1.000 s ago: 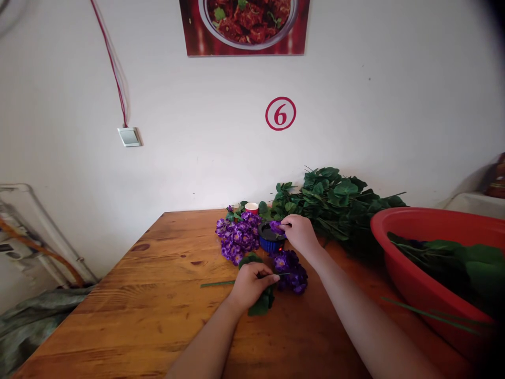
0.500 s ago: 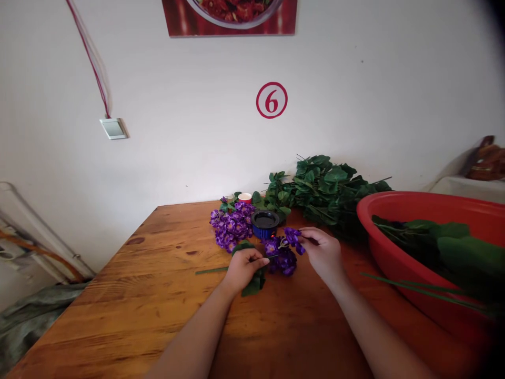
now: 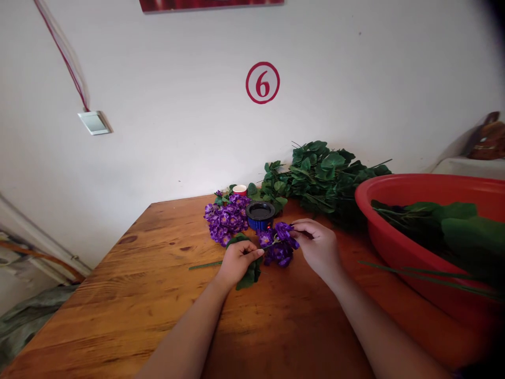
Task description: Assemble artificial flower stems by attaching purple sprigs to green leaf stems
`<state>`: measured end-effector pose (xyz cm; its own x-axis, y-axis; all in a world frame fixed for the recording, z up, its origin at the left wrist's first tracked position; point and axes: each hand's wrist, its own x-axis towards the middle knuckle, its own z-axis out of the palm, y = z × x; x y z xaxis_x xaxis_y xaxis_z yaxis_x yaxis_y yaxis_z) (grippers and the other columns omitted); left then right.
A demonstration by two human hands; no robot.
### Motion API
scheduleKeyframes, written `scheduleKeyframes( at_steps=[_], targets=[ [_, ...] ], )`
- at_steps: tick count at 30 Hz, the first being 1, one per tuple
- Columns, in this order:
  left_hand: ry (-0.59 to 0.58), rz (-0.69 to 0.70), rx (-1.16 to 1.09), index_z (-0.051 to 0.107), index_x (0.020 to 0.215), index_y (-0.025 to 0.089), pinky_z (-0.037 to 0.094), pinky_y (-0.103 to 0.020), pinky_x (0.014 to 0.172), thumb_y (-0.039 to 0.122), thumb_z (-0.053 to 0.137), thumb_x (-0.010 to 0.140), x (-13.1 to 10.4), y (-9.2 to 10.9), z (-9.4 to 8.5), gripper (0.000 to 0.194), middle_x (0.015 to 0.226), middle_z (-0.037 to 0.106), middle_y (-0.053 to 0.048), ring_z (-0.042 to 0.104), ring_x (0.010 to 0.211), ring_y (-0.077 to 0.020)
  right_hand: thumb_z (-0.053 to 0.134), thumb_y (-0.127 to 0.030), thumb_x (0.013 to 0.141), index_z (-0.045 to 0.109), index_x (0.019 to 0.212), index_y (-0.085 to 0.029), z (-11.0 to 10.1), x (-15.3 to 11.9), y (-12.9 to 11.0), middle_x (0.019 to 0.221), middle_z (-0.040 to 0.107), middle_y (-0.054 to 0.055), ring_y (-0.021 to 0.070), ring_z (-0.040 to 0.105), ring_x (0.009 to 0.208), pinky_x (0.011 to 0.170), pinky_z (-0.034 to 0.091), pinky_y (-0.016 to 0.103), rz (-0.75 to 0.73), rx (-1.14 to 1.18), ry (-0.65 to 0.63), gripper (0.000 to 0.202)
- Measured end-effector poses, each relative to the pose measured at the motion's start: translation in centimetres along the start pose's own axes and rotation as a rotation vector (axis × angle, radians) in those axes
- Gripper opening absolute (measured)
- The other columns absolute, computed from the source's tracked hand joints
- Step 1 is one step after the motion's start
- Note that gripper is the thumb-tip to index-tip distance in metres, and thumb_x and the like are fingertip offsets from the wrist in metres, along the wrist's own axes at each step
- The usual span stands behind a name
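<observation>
My left hand is closed on the green stem of an artificial flower, whose leaf hangs below the fingers and whose stem end pokes out to the left. At the stem's other end is a purple flower head. My right hand pinches purple petals at the right side of that head. Just behind the flower stands a small blue pot with a black rim and a lit red light. A heap of purple blossoms lies to the pot's left.
Behind the pot is a red-and-white round container. A large pile of green leafy stems lies against the wall. On the right, a red basin holds more leaves, with stems sticking over its rim. All rest on a wooden table.
My right hand has moved slightly left, bringing the purple petals closer against the flower head on the stem. The camera view has shifted a little.
</observation>
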<state>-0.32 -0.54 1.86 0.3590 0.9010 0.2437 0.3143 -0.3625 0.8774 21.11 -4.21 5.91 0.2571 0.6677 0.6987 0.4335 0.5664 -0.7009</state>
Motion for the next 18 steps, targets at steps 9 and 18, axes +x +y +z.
scheduleKeyframes(
  at_steps=[9, 18],
  targets=[
    [0.023, 0.007, -0.012, 0.062, 0.067, 0.015, 0.036, -0.022, 0.054, 0.052, 0.062, 0.076, -0.08, -0.03, 0.05, 0.038, 0.062, 0.056, 0.001, 0.047, 0.057, -0.0104, 0.066, -0.022, 0.075, 0.069, 0.073, -0.021, -0.09, -0.03, -0.20, 0.082, 0.069, 0.004, 0.0190, 0.064, 0.077, 0.071, 0.051, 0.031, 0.021, 0.013, 0.008, 0.003],
    [0.030, -0.007, 0.005, 0.062, 0.068, 0.015, 0.037, -0.023, 0.054, 0.054, 0.061, 0.077, -0.04, -0.31, 0.02, 0.040, 0.063, 0.057, -0.001, 0.048, 0.057, -0.0113, 0.067, -0.024, 0.075, 0.069, 0.075, -0.021, -0.10, -0.15, 0.11, 0.083, 0.069, 0.005, 0.0196, 0.063, 0.077, 0.070, 0.052, 0.032, 0.042, 0.029, 0.009, 0.003]
  ],
)
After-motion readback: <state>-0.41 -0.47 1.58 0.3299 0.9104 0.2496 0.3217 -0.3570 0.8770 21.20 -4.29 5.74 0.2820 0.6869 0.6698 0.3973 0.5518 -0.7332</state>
